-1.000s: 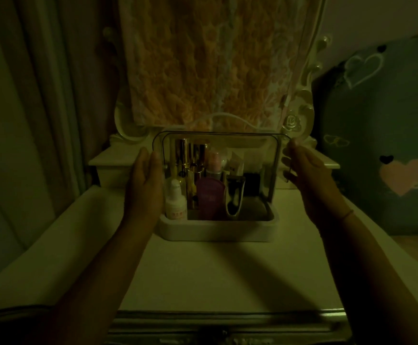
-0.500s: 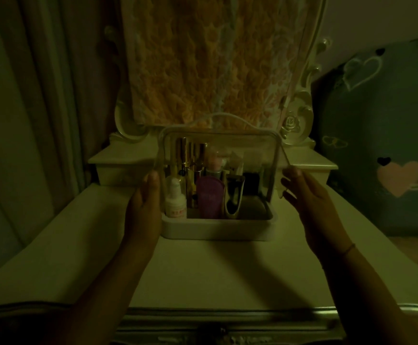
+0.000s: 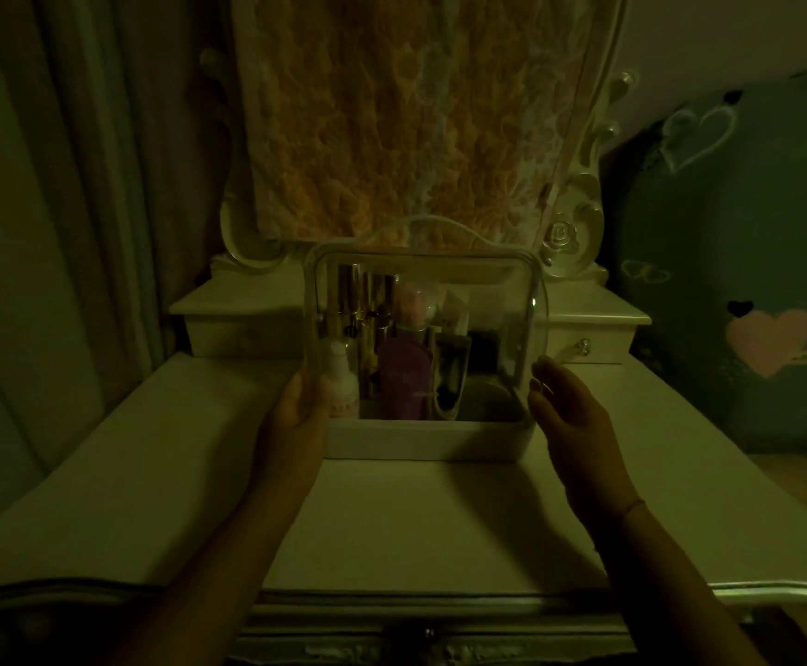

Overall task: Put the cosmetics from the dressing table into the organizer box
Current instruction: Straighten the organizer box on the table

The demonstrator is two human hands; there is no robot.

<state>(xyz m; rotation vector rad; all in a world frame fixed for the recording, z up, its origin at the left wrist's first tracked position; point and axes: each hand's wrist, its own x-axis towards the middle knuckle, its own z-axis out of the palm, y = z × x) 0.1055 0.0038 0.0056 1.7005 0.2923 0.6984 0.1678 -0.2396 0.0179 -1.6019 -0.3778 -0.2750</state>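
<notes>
Fingers of my left hand lie straight against the organizer box's clear lid; my right hand curls loosely right of the box, gripping nothing. Cosmetics stand inside; uneven pressure could jam it.

Left hand: extended forward, fingers straight and together, palm turned inward.
Right hand: extended forward, fingers loosely bent, palm turned inward.

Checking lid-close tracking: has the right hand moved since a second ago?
Yes. The right hand has dropped alongside the clear plastic lid, nearer the white organizer box base.
</notes>
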